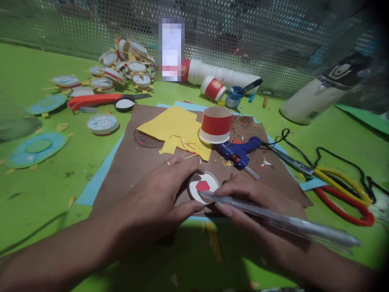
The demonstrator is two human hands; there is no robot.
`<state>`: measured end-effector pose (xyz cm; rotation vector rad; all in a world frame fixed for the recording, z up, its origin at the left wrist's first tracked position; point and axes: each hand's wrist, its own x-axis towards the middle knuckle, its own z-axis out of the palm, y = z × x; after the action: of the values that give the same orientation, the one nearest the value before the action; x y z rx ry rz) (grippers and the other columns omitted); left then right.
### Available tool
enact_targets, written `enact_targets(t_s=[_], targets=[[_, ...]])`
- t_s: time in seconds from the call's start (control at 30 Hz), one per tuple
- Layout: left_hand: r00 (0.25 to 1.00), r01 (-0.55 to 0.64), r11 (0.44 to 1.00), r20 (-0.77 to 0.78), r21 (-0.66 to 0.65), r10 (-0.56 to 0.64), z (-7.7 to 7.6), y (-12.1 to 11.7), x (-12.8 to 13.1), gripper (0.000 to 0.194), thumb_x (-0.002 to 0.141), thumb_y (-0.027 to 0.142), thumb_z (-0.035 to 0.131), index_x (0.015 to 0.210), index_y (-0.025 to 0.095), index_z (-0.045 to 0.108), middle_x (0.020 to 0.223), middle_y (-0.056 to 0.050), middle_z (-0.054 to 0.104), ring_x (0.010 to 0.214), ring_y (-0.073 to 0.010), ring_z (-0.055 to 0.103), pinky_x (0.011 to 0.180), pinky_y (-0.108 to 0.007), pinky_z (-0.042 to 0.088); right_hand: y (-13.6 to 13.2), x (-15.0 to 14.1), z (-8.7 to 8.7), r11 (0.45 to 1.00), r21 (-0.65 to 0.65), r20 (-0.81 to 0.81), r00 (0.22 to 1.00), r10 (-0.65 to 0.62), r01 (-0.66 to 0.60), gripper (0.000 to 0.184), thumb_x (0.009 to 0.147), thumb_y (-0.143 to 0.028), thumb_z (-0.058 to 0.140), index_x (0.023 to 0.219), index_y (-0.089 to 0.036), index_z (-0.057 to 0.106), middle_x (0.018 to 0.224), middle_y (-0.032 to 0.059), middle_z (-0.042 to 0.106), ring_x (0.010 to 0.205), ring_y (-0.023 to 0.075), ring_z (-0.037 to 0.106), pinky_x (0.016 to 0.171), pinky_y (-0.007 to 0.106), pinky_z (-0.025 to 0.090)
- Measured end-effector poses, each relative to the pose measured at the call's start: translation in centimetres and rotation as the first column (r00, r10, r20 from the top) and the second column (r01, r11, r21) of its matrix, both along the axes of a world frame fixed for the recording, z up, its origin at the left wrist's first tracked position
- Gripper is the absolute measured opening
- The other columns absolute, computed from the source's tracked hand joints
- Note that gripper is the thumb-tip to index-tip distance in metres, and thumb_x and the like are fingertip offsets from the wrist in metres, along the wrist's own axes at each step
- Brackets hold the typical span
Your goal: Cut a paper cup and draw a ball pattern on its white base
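Observation:
A small round white disc (212, 181) with a rim and a red hexagon in its middle lies on the brown sheet (118, 174). My left hand (161, 190) grips the disc's left edge between thumb and fingers. In my right hand (258, 194) is a clear pen (273, 211), its tip at the lower edge of the red hexagon. Just beyond the hands, a red and white paper cup (215, 125) stands upside down beside cut yellow paper (173, 125) and a blue glue gun (240, 152).
Scissors (334, 184) with yellow and red handles lie at right, near a black cord. A red utility knife (94, 100), decorated discs (136, 67) and blue rounds (36, 149) are at left. Behind are stacked cups (221, 73), a paint jar (234, 97) and a bottle (319, 95).

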<state>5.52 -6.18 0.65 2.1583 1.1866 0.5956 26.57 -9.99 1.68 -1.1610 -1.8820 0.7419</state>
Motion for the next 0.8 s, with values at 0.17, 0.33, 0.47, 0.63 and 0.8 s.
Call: enact_targets(t_s=[0.17, 0.33, 0.47, 0.63, 0.8], targets=[[1.000, -0.020, 1.000, 0.019, -0.004, 0.020, -0.15, 0.02, -0.01, 0.038, 0.082, 0.046, 0.068, 0.116, 0.031, 0.059, 0.110, -0.004, 0.070, 0.096, -0.0280, 0.067, 0.078, -0.043, 0.055, -0.01, 0.08, 0.05, 0.999, -0.028, 0.017, 0.999, -0.027, 0.028, 0.007, 0.088, -0.026, 0.069, 0.093, -0.028, 0.073, 0.082, -0.0020, 0.074, 0.068, 0.0151, 0.067, 0.066, 0.026, 0.056], [1.000, -0.027, 1.000, 0.015, 0.007, 0.027, -0.25, 0.00, -0.09, 0.042, 0.083, 0.044, 0.068, 0.121, 0.029, 0.058, 0.117, -0.005, 0.069, 0.101, -0.0294, 0.066, 0.081, -0.044, 0.054, 0.08, 0.23, 0.06, 0.999, -0.037, 0.030, 0.999, -0.021, 0.022, 0.006, 0.088, -0.025, 0.070, 0.092, -0.028, 0.072, 0.081, -0.0045, 0.072, 0.066, 0.0120, 0.065, 0.067, 0.023, 0.055], [0.999, -0.044, 0.999, 0.032, 0.004, 0.044, -0.35, -0.13, -0.01, 0.041, 0.083, 0.045, 0.067, 0.121, 0.031, 0.058, 0.119, -0.004, 0.068, 0.104, -0.0298, 0.066, 0.081, -0.045, 0.054, 0.11, 0.24, 0.29, 0.999, -0.052, 0.034, 0.999, -0.008, 0.010, 0.005, 0.088, -0.025, 0.069, 0.091, -0.027, 0.073, 0.080, -0.0045, 0.072, 0.066, 0.0113, 0.064, 0.068, 0.023, 0.054], [1.000, -0.011, 1.000, 0.022, -0.003, 0.011, -0.31, -0.02, -0.02, 0.038, 0.084, 0.047, 0.067, 0.117, 0.031, 0.059, 0.112, -0.003, 0.070, 0.096, -0.0289, 0.066, 0.077, -0.044, 0.053, 0.11, 0.19, 0.41, 0.999, -0.053, 0.027, 1.000, 0.004, -0.003, 0.007, 0.088, -0.024, 0.069, 0.093, -0.026, 0.073, 0.080, -0.0036, 0.071, 0.066, 0.0117, 0.065, 0.067, 0.023, 0.054], [1.000, -0.013, 1.000, 0.012, -0.011, 0.013, -0.15, 0.08, -0.01, 0.037, 0.084, 0.046, 0.066, 0.117, 0.029, 0.059, 0.110, -0.004, 0.069, 0.097, -0.0281, 0.065, 0.078, -0.043, 0.052, 0.00, 0.26, 0.19, 0.998, -0.063, 0.042, 0.999, -0.021, 0.024, 0.005, 0.088, -0.025, 0.070, 0.091, -0.027, 0.073, 0.080, -0.0049, 0.072, 0.067, 0.0107, 0.065, 0.068, 0.021, 0.054]])
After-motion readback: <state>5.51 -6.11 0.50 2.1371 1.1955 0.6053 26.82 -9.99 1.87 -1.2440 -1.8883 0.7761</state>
